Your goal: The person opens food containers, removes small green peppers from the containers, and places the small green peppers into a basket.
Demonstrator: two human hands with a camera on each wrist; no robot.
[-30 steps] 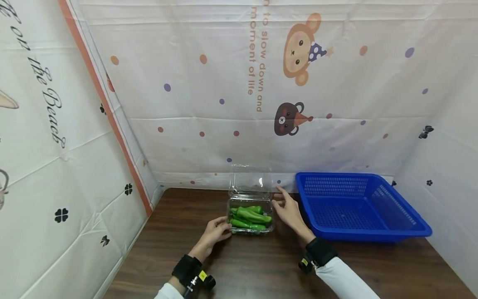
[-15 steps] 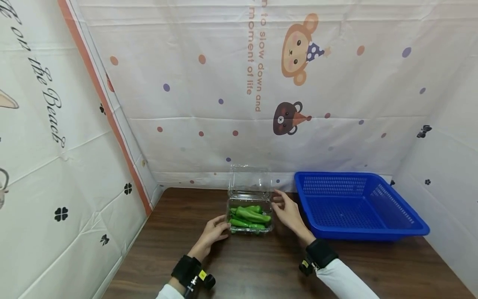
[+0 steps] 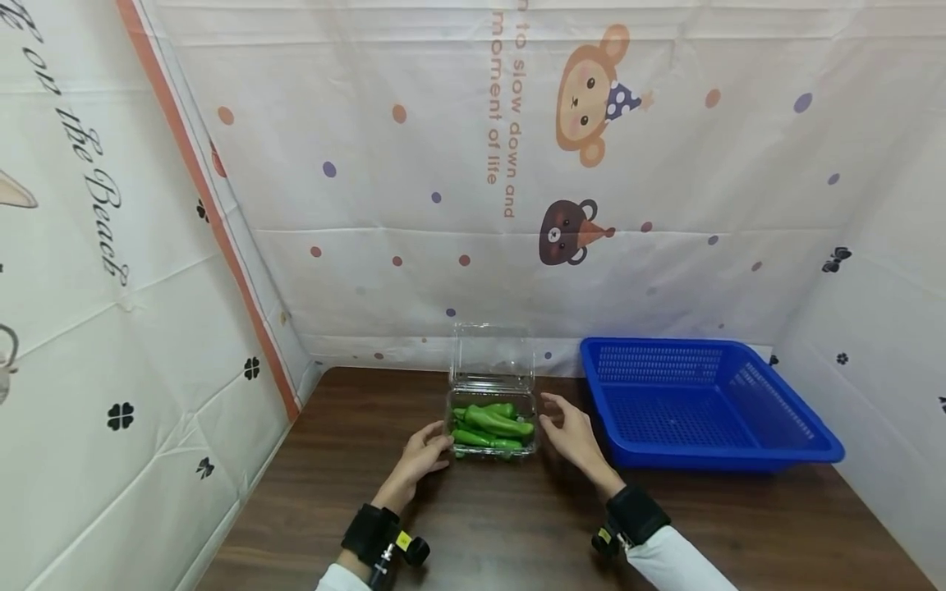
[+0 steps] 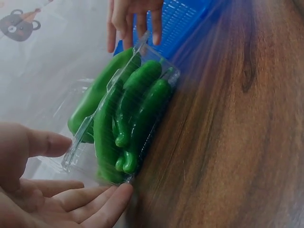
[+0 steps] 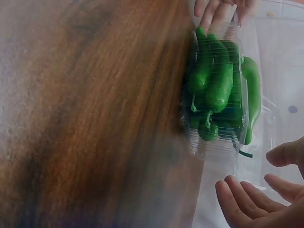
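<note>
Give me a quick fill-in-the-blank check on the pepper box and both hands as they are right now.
1. The clear plastic box holds peppers of the colour ____.
2. The box's lid stands ____, not closed.
3. The left hand touches the box, while the right hand holds ____.
4. On the table, right of the box, sits a basket of the colour ____.

Missing words: green; open; nothing; blue

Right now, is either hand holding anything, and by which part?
Nothing is gripped. The left hand touches the clear box at its left end with straight fingers; the right hand hovers open beside it.
</note>
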